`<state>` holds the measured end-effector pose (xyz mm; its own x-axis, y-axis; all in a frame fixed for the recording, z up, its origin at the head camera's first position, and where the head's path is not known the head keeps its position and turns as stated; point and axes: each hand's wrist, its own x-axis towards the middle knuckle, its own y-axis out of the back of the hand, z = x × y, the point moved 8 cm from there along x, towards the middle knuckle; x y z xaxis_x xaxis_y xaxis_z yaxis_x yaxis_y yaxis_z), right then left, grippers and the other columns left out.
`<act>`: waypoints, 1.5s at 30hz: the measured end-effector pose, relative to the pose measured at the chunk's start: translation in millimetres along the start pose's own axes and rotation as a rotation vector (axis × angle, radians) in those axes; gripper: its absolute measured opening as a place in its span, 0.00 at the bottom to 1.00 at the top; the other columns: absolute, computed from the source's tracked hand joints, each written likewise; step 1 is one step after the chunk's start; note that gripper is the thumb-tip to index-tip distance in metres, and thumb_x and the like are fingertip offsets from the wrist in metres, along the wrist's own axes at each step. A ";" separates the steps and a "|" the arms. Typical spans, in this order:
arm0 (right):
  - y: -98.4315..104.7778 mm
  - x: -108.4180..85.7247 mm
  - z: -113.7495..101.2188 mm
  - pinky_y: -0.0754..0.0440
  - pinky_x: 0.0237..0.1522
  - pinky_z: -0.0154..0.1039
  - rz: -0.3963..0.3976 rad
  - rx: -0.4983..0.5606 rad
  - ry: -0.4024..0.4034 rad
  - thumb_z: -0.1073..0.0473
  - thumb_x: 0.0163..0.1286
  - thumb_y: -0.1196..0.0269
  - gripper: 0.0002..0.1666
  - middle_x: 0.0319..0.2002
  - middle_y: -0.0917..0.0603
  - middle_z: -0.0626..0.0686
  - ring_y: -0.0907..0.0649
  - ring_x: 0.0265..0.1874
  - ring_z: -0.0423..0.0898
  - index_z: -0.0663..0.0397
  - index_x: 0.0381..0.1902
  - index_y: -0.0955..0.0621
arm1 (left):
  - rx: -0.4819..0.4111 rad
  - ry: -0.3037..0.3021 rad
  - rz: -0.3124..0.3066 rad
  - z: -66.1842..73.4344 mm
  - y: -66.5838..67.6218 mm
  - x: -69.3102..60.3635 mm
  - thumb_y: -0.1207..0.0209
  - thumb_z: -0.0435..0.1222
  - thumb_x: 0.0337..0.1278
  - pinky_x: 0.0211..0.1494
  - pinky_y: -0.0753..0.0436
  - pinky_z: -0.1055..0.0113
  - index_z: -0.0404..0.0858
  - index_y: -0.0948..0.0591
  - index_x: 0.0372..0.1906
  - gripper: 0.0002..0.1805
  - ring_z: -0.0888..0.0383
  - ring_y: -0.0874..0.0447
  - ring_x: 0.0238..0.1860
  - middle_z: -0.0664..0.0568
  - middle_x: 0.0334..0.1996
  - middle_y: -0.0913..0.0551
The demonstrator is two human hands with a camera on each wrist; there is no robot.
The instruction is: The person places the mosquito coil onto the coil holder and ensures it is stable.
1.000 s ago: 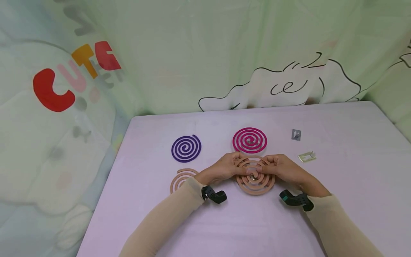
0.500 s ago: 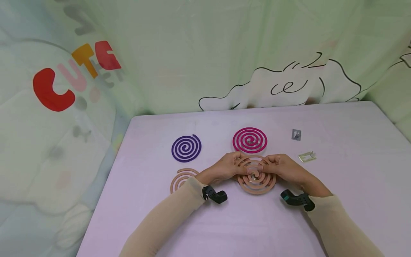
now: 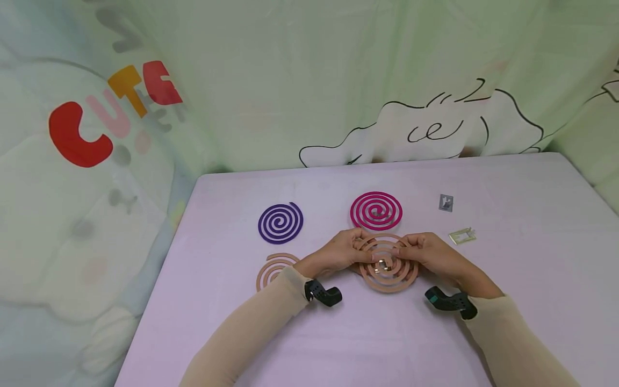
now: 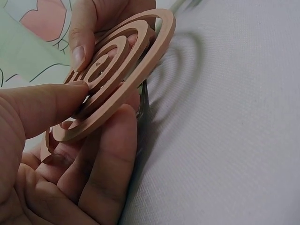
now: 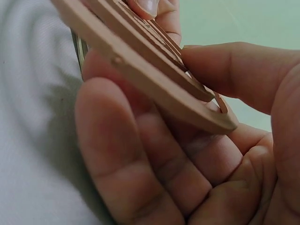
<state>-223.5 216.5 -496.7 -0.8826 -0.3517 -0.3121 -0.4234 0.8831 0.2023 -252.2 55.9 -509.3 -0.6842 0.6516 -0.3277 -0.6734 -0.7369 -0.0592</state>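
Fingers (image 4: 115,154) of left hand (image 3: 340,250) and right hand (image 3: 427,252) pinch tan coil (image 5: 150,86), tilted above worktop (image 3: 338,338); shiny bit (image 3: 382,266) showing through its centre, probably metal; pink coil (image 3: 379,209) just beyond

tan spiral (image 4: 123,66), dk purple spiral (image 3: 279,221), magenta spiral (image 3: 377,210), lt lilac tbl (image 3: 522,215)

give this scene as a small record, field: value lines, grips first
left grip: holds the flat tan spiral coil, thumb on top
right grip: holds the coil's opposite side, thumb on top
coil height: above the pale lilac tabletop
through gaps: small shiny metal piece
farther off: flat dark purple spiral coil, flat magenta spiral coil
partly hidden by left sleeve: second tan spiral coil
right side: small flat grey piece, small pale gold piece
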 end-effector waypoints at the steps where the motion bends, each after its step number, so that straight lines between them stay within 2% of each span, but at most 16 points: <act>1: 0.2 -0.2 0.2 0.25 0.24 0.35 0.000 0.000 -0.002 0.55 0.78 0.37 0.19 0.23 0.23 0.47 0.24 0.23 0.42 0.69 0.37 0.22 | -0.003 -0.001 0.000 -0.1 -0.4 0.2 0.35 0.25 0.66 0.26 0.17 0.72 0.33 0.24 0.56 0.17 0.61 0.15 0.22 0.50 0.23 0.15; 10: 2.5 0.0 1.2 0.26 0.24 0.36 0.007 -0.006 -0.005 0.54 0.78 0.38 0.18 0.24 0.23 0.47 0.24 0.23 0.42 0.67 0.38 0.22 | 0.002 -0.004 0.001 0.2 -1.5 0.6 0.36 0.25 0.67 0.26 0.16 0.72 0.30 0.25 0.58 0.18 0.60 0.15 0.22 0.50 0.25 0.14; 16: 4.8 0.2 3.5 0.26 0.24 0.36 0.020 -0.013 -0.011 0.54 0.78 0.38 0.18 0.24 0.23 0.47 0.24 0.24 0.42 0.68 0.37 0.22 | 0.006 0.000 0.018 0.2 -1.5 1.4 0.34 0.26 0.66 0.25 0.16 0.71 0.32 0.23 0.55 0.16 0.60 0.15 0.22 0.49 0.24 0.14; 26: 7.4 0.0 7.2 0.25 0.25 0.37 0.032 -0.015 -0.042 0.53 0.79 0.39 0.18 0.25 0.23 0.48 0.24 0.24 0.43 0.66 0.37 0.21 | -0.008 -0.010 -0.032 1.2 -4.0 1.9 0.38 0.24 0.68 0.26 0.14 0.69 0.30 0.26 0.55 0.15 0.59 0.13 0.22 0.40 0.29 0.12; 33: 6.0 -1.5 7.5 0.20 0.25 0.37 0.012 0.029 -0.043 0.54 0.80 0.40 0.19 0.26 0.20 0.48 0.20 0.23 0.43 0.68 0.40 0.20 | 0.001 -0.009 -0.052 1.2 -4.5 1.3 0.38 0.24 0.69 0.27 0.14 0.70 0.32 0.26 0.52 0.12 0.60 0.13 0.24 0.46 0.29 0.12; 45: 11.2 -1.5 11.6 0.24 0.24 0.37 0.030 0.005 -0.061 0.53 0.80 0.40 0.18 0.26 0.21 0.49 0.22 0.24 0.44 0.66 0.39 0.20 | -0.026 0.000 -0.044 0.2 -4.7 1.0 0.38 0.23 0.68 0.28 0.14 0.71 0.29 0.26 0.57 0.16 0.60 0.14 0.25 0.50 0.29 0.14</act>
<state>-224.5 230.5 -504.7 -0.8807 -0.3053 -0.3623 -0.3957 0.8945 0.2080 -249.8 60.0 -509.2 -0.6537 0.6838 -0.3242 -0.6956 -0.7117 -0.0984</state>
